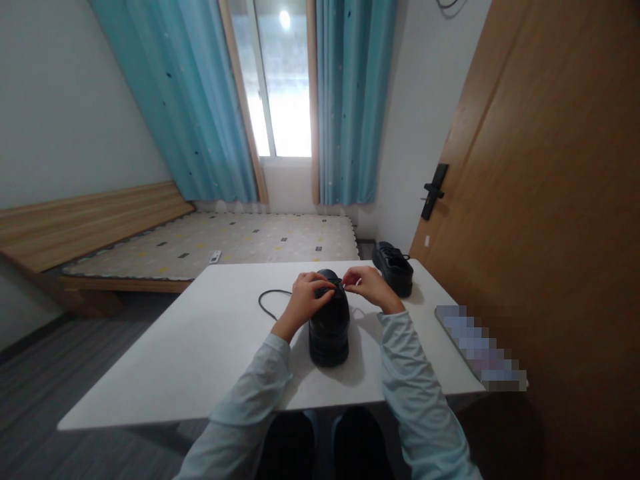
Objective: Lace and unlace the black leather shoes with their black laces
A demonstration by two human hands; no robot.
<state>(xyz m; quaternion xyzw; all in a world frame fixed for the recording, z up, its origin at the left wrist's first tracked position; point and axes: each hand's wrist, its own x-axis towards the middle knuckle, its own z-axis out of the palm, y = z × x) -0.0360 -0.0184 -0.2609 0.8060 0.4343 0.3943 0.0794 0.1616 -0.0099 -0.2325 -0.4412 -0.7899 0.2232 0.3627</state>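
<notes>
A black shoe (329, 330) stands upright on the white table, heel towards me. My left hand (311, 293) lies over the left side of its upper, thumb and fingers closed on the edge near the lacing. At the right side of the lacing, my right hand (367, 283) pinches something thin, apparently the shoelace; the fingertips hide most of it. A dark shoelace (273, 291) curves out in a loop on the tabletop to the left of the shoe. The second black shoe (395, 268) rests at the table's far right, its lace showing on top.
The white table (165, 360) spans the space before me. A flat blurred-out object (477, 347) lies along its right edge. Beyond stand a bed (250, 240) with a small white object (215, 257) on it, and a wooden door (545, 167) at right.
</notes>
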